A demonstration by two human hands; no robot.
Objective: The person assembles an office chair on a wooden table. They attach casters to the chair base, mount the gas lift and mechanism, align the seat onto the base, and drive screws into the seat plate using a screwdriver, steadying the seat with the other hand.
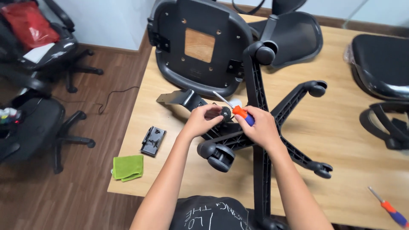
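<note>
Wooden table [341, 140] is carrying an upturned five-star chair base [260, 127], rigid, bulky plastic, best gripped by a spoke. Left hand [203, 120] is pinching its hub; right hand [260, 125] is clenching an orange-handled screwdriver [238, 111]. Seat pan [198, 44] is lying beyond.

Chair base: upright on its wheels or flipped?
Flipped. The star-shaped chair base lies on the wooden table with its casters pointing up, ribbed underside of the legs showing.

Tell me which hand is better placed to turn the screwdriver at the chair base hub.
Right. The right hand already holds the orange-handled screwdriver in its grip, while the left hand steadies the black part at the chair base.
</note>
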